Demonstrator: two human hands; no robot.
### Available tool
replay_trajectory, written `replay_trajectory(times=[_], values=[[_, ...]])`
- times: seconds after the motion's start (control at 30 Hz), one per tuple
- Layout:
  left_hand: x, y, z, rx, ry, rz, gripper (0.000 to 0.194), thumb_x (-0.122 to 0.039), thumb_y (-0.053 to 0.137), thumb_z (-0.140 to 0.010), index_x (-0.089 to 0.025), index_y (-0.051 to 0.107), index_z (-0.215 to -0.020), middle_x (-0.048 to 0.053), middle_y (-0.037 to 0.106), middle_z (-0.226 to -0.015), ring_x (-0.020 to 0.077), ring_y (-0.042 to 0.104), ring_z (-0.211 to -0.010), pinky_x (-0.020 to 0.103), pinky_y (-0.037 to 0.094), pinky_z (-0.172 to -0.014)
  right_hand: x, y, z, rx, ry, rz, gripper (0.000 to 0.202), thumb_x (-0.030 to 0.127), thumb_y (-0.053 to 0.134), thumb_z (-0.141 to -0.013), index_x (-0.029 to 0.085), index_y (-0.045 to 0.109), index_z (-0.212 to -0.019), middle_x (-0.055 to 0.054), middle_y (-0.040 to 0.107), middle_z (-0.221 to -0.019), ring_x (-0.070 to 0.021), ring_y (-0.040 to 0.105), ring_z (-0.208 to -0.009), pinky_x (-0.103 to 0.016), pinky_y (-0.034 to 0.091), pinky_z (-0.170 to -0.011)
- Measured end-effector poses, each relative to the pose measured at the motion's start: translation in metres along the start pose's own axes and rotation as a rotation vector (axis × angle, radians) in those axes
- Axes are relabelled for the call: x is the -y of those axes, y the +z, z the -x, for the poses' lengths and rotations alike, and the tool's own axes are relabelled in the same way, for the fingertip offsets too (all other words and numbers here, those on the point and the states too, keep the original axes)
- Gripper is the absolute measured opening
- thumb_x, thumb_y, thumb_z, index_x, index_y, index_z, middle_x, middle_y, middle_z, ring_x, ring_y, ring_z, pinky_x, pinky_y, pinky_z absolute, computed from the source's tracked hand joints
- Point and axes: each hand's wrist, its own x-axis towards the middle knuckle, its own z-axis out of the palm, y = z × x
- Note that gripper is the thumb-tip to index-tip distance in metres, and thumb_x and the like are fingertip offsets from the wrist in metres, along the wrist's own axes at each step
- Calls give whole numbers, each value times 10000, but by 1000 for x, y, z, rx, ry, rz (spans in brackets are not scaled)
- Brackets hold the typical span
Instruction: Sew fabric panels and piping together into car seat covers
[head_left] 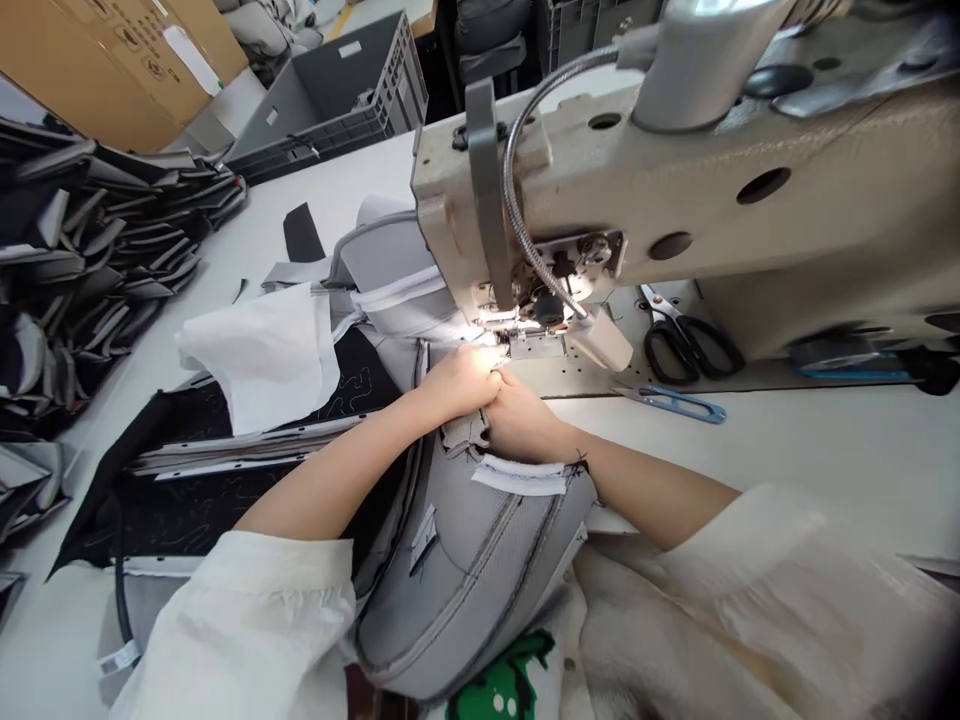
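Both hands meet at the lit needle area of the sewing machine (675,180). My left hand (461,382) is closed on the edge of a grey fabric cover (480,560), close to the presser foot. Touching it from the right, my right hand (521,415) is closed on the same cover, its fingertips partly hidden. The cover hangs down toward my lap, with dark seams and a white strip (519,476) near my right wrist. Left of my hands, black fabric panels (202,510) lie under a white cloth piece (259,350).
Black-handled scissors (686,340) and blue thread snips (679,403) lie right of my hands. Stacked dark fabric pieces (112,230) line the left side. A grey crate (337,90) and a cardboard box (120,70) stand at the back left.
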Motion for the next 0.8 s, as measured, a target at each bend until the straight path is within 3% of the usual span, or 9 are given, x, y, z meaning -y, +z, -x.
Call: replay_trajectory(times=[0.07, 0.2, 0.37, 0.47, 0.63, 0.7, 0.8], values=[[4, 5, 3, -61, -14, 18, 417, -121, 435, -751, -180, 652, -1102, 89, 695, -1070, 253, 643, -961, 347, 506, -857, -3, -4, 6, -36, -60, 46, 176, 255, 544, -791, 178, 688, -725, -104, 659, -823, -264, 537, -920, -483, 326, -1006], [14, 18, 8, -204, -43, 104, 462, -148, 434, -804, -170, 561, -1248, 92, 648, -1192, 245, 613, -1068, 338, 463, -949, -10, -5, 19, -233, -160, 168, 246, 280, 473, -844, 142, 676, -823, -157, 635, -938, -268, 539, -993, -460, 414, -959], [20, 23, 5, -239, -70, 169, 389, -224, 462, -845, -194, 574, -1217, 79, 665, -1162, 245, 622, -1059, 337, 465, -946, -14, -5, 22, -356, -172, 117, 243, 224, 409, -876, 177, 637, -804, -121, 644, -940, -229, 565, -999, -395, 491, -899], [18, 22, 4, -232, -62, 185, 384, -218, 464, -845, -204, 572, -1214, 76, 673, -1144, 244, 626, -1050, 336, 468, -937, -17, -5, 20, -352, -171, 76, 247, 204, 393, -896, 174, 634, -854, -102, 667, -965, -218, 583, -1012, -363, 522, -852], [26, 15, 12, -226, -12, 258, 415, -158, 427, -825, -206, 577, -1208, 83, 702, -1042, 247, 643, -978, 361, 473, -915, -15, 0, 29, -229, -199, -49, 312, 253, 342, -948, 179, 643, -915, -120, 671, -1034, -217, 595, -1066, -381, 529, -875], [39, 8, 20, -315, 21, 418, 409, -124, 430, -783, -200, 612, -1141, 70, 693, -1061, 229, 630, -993, 343, 463, -926, -8, 7, 33, -177, -135, -224, 308, 300, 362, -952, 197, 652, -961, -112, 664, -1072, -222, 585, -1104, -393, 509, -929], [66, -6, 43, -497, -82, 868, 337, -159, 491, -715, -172, 633, -1020, 44, 690, -1016, 214, 626, -967, 328, 474, -901, 4, 22, 22, -234, 135, -507, 330, 351, 440, -918, 246, 568, -1204, -111, 618, -1183, -249, 577, -1130, -425, 485, -974]])
